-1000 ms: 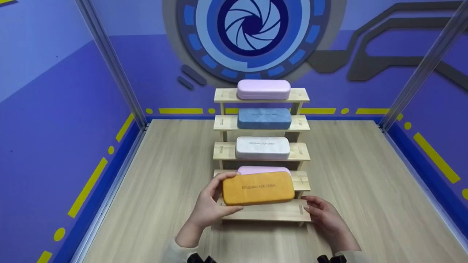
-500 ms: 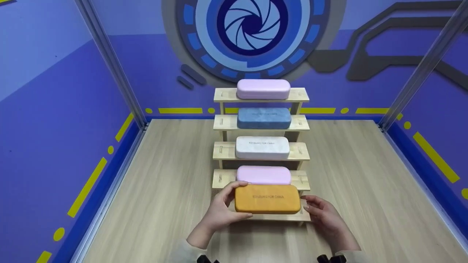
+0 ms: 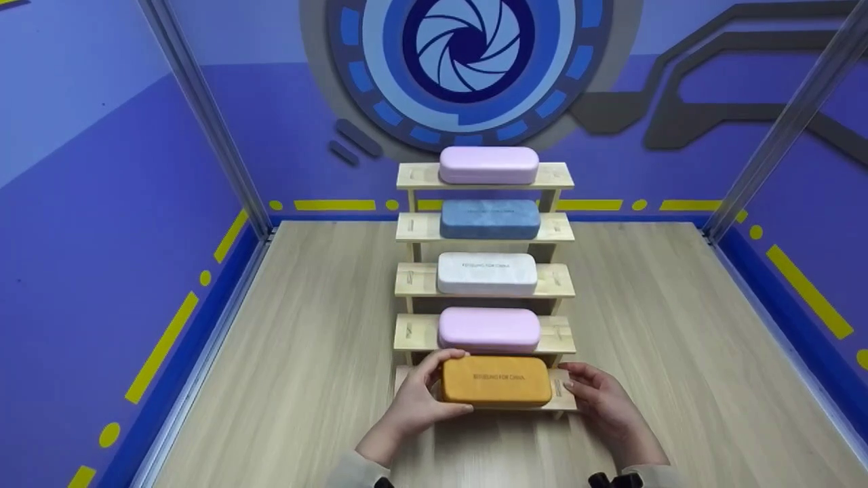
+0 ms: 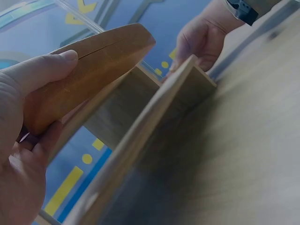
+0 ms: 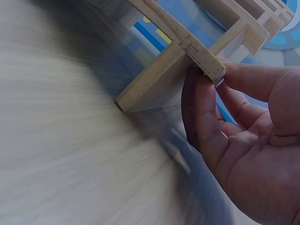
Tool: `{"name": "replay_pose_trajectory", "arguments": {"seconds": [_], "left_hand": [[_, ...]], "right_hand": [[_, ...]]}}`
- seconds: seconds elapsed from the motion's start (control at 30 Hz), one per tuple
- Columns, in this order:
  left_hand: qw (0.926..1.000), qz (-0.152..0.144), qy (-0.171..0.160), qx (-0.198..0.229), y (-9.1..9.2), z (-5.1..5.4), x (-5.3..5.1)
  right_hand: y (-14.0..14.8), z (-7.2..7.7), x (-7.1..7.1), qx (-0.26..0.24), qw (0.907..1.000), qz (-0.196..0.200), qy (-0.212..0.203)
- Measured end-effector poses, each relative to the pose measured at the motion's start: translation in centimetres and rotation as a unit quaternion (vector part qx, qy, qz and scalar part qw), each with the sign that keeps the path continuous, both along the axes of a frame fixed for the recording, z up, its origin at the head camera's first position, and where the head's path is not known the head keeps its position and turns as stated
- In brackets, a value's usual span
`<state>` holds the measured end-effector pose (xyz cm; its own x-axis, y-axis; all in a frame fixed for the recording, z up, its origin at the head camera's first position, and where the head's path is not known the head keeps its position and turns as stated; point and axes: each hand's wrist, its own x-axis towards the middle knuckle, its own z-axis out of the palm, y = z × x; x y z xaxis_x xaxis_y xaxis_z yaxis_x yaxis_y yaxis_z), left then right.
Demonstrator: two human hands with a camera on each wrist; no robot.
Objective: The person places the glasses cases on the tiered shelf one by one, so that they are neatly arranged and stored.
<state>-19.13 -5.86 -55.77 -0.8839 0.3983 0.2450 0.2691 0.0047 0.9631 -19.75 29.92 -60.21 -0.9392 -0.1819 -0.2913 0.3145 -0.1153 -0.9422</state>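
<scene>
My left hand (image 3: 420,400) grips an orange glasses case (image 3: 498,381) by its left end, thumb on the near side and fingers on the far side. The case is over the lowest step of a wooden tiered stand (image 3: 561,400); in the left wrist view the orange case (image 4: 93,77) looks tilted and slightly above the board. My right hand (image 3: 607,407) pinches the right end of that lowest step, as the right wrist view also shows, with thumb and fingers of the right hand (image 5: 253,126) on either side of the board's corner (image 5: 213,72).
Higher steps bear a pink case (image 3: 488,329), a white case (image 3: 487,273), a blue case (image 3: 490,219) and, on top, a lilac case (image 3: 489,166). The stand is on a wood-grain table (image 3: 325,325) between blue printed walls (image 3: 122,203).
My left hand has lowered the orange case and moved it right, from in front of the pink case to the lowest step, and levelled it. My right hand has stayed put.
</scene>
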Motion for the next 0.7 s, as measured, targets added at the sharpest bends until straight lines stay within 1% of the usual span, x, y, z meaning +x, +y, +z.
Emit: {"name": "replay_pose_trajectory", "arguments": {"seconds": [0.1,0.33,0.5,0.53,0.6,0.63,0.7], "left_hand": [[0.9999,0.006,-0.001,-0.012,0.0,-0.5,-0.1],[0.9992,0.024,0.000,-0.033,0.1,-1.6,-0.4],[0.9987,0.014,-0.020,-0.044,-0.1,-2.1,-0.6],[0.9983,0.013,-0.022,-0.053,-0.1,-2.1,-0.6],[0.9958,0.018,-0.014,-0.089,-0.3,-2.0,-0.8],[0.9933,0.022,-0.004,-0.114,-0.3,-2.0,-0.8],[0.9850,0.032,0.020,-0.169,-0.4,-1.9,-1.0]], "right_hand": [[-0.1,0.0,-0.1,0.005,0.9999,-0.008,-0.004],[-0.1,0.0,0.0,0.014,0.9999,-0.005,-0.005],[-0.1,-0.1,0.1,0.019,0.9998,-0.009,-0.006],[-0.2,-0.1,0.1,0.021,0.9997,-0.012,-0.007],[-0.2,-0.1,0.1,0.022,0.9995,-0.020,-0.009],[-0.3,-0.1,0.1,0.023,0.9993,-0.026,-0.011],[-0.4,-0.1,0.1,0.028,0.9989,-0.034,-0.014]]}}
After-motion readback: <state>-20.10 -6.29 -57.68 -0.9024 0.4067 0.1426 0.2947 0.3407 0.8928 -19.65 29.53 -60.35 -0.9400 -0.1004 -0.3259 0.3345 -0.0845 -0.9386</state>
